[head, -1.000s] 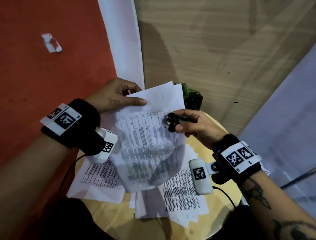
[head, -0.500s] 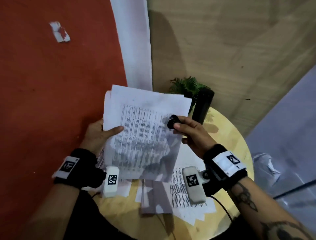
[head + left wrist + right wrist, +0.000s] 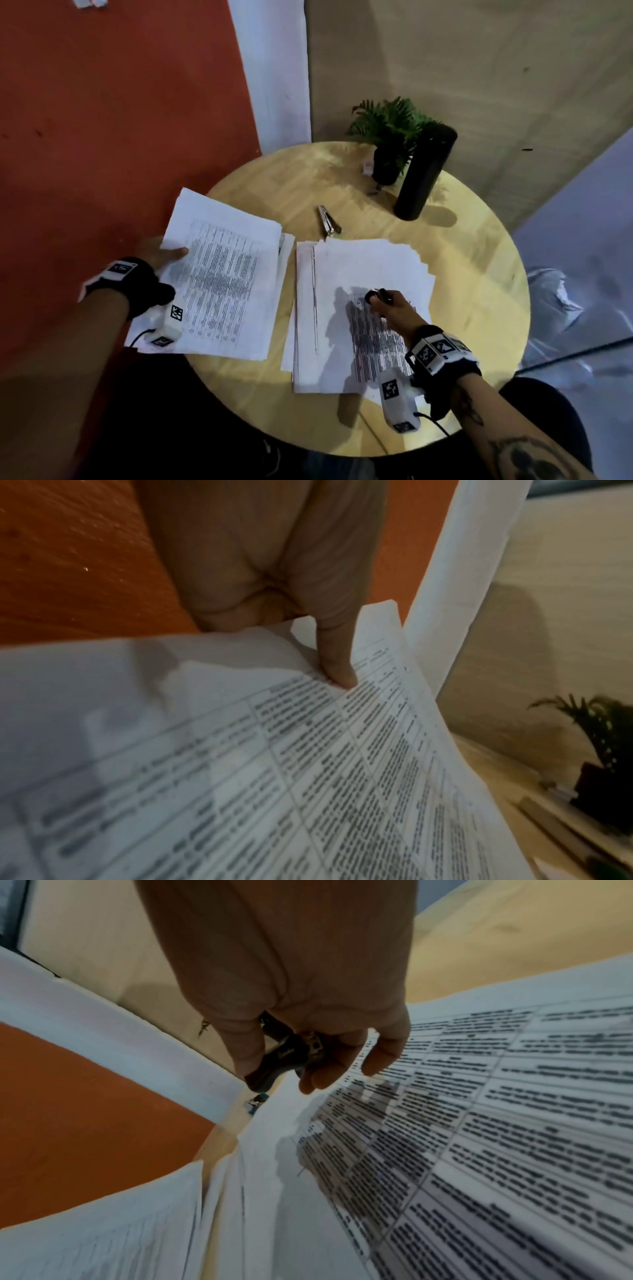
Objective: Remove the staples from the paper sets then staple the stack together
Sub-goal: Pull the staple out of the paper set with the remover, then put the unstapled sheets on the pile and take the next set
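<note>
My left hand (image 3: 161,255) pinches a printed paper set (image 3: 222,284) by its left edge, thumb (image 3: 337,666) on top, at the table's left side. This set lies over other sheets there. A second paper pile (image 3: 356,308) lies spread on the round wooden table (image 3: 479,274) to the right. Over that pile my right hand (image 3: 390,306) grips a black staple remover (image 3: 373,295), seen between thumb and fingers (image 3: 284,1058) in the right wrist view. A silver stapler (image 3: 328,221) lies on the table beyond the papers.
A small potted plant (image 3: 388,137) and a tall black bottle (image 3: 423,171) stand at the table's far side. A red wall (image 3: 102,120) is close on the left. A small staple (image 3: 204,1026) lies on the wood.
The paper set held up in front of me has come down to the table's left side in my left hand. My right hand with the staple remover parted from it and moved over the right pile.
</note>
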Tool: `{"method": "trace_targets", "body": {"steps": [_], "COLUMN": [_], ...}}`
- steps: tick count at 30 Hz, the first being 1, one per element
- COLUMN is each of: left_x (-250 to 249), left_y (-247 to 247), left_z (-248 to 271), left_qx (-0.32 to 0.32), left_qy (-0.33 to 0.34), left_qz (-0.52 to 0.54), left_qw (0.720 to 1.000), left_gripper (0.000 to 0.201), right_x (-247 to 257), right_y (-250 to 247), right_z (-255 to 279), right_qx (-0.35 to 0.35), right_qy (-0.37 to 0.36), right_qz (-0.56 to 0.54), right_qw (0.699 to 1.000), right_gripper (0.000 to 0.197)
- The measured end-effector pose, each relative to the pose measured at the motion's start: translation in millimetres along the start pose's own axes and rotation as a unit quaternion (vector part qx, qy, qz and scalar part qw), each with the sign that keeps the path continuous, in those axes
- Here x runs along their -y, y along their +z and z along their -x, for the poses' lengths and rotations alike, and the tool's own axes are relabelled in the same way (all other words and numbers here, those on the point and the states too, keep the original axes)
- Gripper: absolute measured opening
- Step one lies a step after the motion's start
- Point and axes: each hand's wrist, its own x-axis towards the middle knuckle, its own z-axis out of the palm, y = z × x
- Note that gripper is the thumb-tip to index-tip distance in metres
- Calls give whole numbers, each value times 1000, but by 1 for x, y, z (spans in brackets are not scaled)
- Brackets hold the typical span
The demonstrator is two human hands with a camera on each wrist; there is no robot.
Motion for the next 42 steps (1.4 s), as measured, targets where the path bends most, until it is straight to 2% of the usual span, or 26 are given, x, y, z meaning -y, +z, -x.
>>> {"method": "trace_targets", "body": {"steps": [2, 4, 5, 8, 10, 13, 15, 16, 18, 19, 21, 22, 24, 26, 28, 30, 33, 34, 36, 37, 40, 42], "left_x": [2, 3, 4, 6, 13, 8, -15, -28, -56, -65, -74, -74, -71, -72, -75, -76, -76, -78, -82, -84, -81, -81], "left_y": [10, 20, 24, 29, 30, 40, 62, 80, 123, 148, 194, 211, 235, 250, 255, 246, 236, 237, 241, 241, 243, 240], "left_z": [-6, -17, -24, -42, -55, -61, -45, -33, -2, 11, 33, 42, 58, 63, 65, 70, 75, 74, 69, 66, 58, 58], "left_qx": [5, 3, 6, 23, 30, -12, -51, -45, 26, 78, 152, 160, 149, 126, 137, 174, 216, 210, 160, 143, 170, 183], "left_qy": [-15, -24, -20, -21, -30, -37, 12, 48, 116, 125, 90, 57, -16, -57, -64, -53, -22, -45, -92, -93, -69, -43], "left_qz": [-18, -44, -65, -145, -204, -203, -207, -211, -226, -230, -235, -235, -232, -191, -182, -209, -245, -233, -185, -166, -119, -79], "left_qw": [1000, 999, 998, 989, 978, 978, 977, 975, 967, 962, 956, 957, 961, 972, 972, 961, 945, 948, 965, 971, 976, 979], "left_gripper": [46, 45, 45, 52, 62, 74, 73, 69, 62, 59, 62, 68, 76, 71, 62, 55, 64, 69, 68, 66, 62, 50], "right_x": [-7, -13, -16, -30, -33, -30, -28, -29, -29, -28, -27, -26, -26, -27, -31, -35, -36, -37, -39, -39, -39, -38], "right_y": [-1, -4, -5, -7, -6, -8, -8, -8, -9, -9, -11, -12, -13, -14, -14, -14, -16, -16, -16, -17, -18, -20], "right_z": [-6, -11, -12, -15, -15, -14, -13, -13, -11, -10, -10, -10, -9, -10, -11, -13, -13, -13, -14, -14, -15, -14], "right_qx": [-9, 1, 7, 4, -4, -1, 1, -2, -4, -2, 2, 5, 4, 6, 9, 13, 31, 33, 31, 32, 36, -2], "right_qy": [12, 24, 26, 37, 41, 45, 48, 50, 48, 46, 47, 47, 41, 32, 28, 30, 24, 22, 19, 17, 15, 10], "right_qz": [-5, -10, 1, 32, 26, 28, 29, 25, 13, 8, -5, -14, -31, -42, -57, -75, -97, -104, -112, -115, -134, -172], "right_qw": [1000, 1000, 1000, 999, 999, 999, 998, 998, 999, 999, 999, 999, 999, 999, 998, 997, 994, 994, 993, 993, 990, 985], "right_gripper": [28, 10, 9, 32, 38, 40, 39, 38, 39, 40, 41, 39, 27, 20, 21, 25, 17, 18, 18, 17, 13, 9]}}
